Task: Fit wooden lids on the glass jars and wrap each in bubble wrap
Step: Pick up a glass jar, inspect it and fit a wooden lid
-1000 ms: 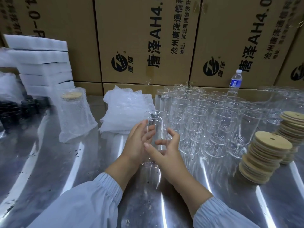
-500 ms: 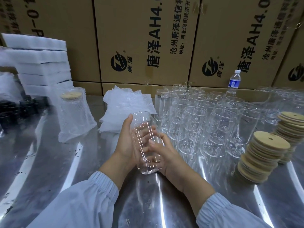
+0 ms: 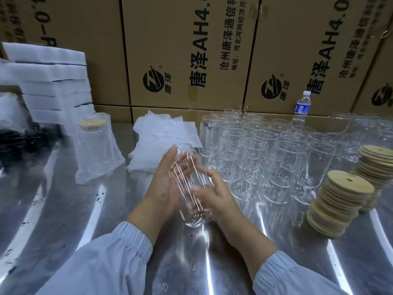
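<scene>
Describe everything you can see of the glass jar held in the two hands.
The glass jar is clear, smooth and looks empty, with no lid on it. It is tilted, its open mouth pointing up and away and its rounded base toward the person, just above the shiny metal table. The left hand cups its left side with open fingers; the right hand presses flat against its right side. Bright light streaks run along its wall.
</scene>
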